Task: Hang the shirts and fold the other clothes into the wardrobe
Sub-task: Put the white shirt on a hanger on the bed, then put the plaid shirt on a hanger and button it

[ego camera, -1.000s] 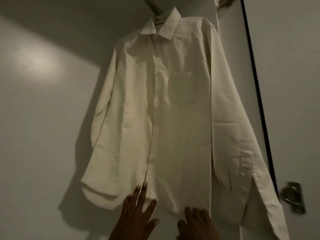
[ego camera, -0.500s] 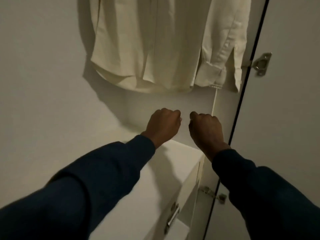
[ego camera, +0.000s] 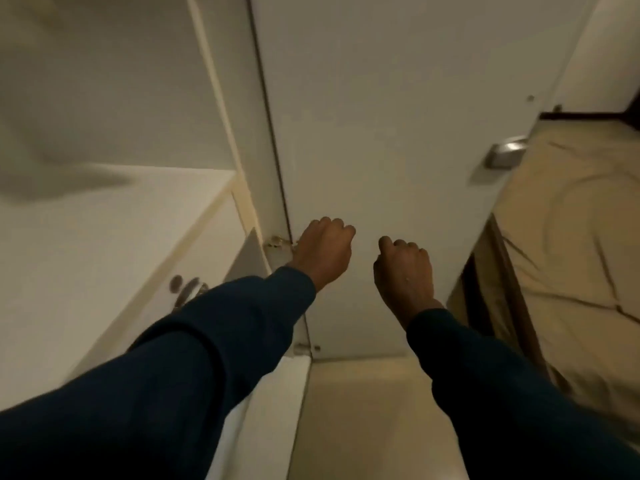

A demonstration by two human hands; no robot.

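Note:
My left hand (ego camera: 323, 251) and my right hand (ego camera: 405, 268) are both curled into fists and hold nothing. They hang side by side in front of the open white wardrobe door (ego camera: 381, 133), the left one close to a door hinge (ego camera: 280, 242). Dark blue sleeves cover both arms. A pale blurred shape at the upper left (ego camera: 38, 133) looks like the lower edge of the hanging cream shirt; the rest of the shirt is out of view.
Inside the wardrobe on the left stands a white drawer unit (ego camera: 121, 220) with a metal handle (ego camera: 188, 292). The door carries a silver handle (ego camera: 505, 155). A bed with a beige cover (ego camera: 571, 237) lies to the right, and pale floor (ego camera: 363, 410) is below.
The view has swung down and to the right, so the hanging shirt has nearly left the frame. Both hands have come off the shirt and curled into fists.

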